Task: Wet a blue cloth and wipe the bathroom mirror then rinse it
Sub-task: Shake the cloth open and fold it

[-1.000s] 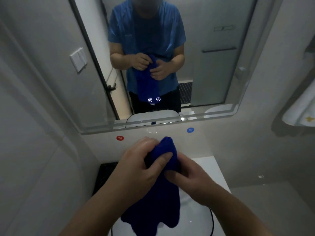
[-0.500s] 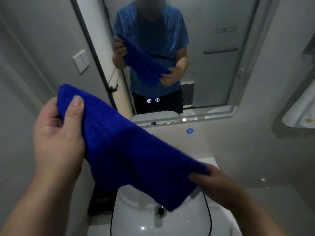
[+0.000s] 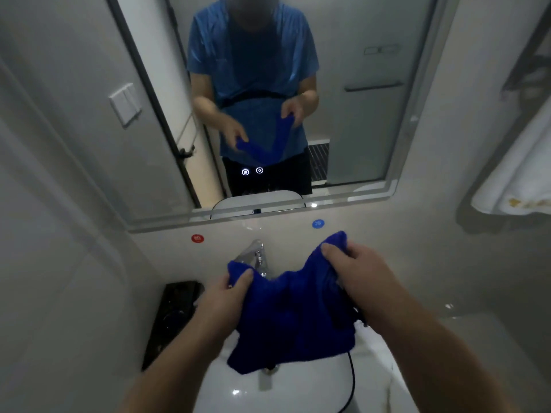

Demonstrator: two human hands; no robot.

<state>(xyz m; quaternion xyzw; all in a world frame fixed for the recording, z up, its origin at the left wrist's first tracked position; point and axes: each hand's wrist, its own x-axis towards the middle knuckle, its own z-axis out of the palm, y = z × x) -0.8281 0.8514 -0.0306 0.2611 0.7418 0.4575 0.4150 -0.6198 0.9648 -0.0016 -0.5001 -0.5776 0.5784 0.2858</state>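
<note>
Deep-blue terry cloth (image 3: 295, 317) hangs slack between both hands above the white ceramic basin (image 3: 268, 391), just in front of the chrome tap (image 3: 256, 254). Left hand (image 3: 222, 296) pinches its left corner; right hand (image 3: 354, 275) grips the raised right corner. Wall-mounted rectangular mirror (image 3: 357, 129) lies behind.

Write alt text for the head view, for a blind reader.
A left hand and a right hand each pinch a top corner of a soft deep-blue cloth, holding it over a white ceramic basin before a chrome tap. A wall mirror hangs above.
</note>
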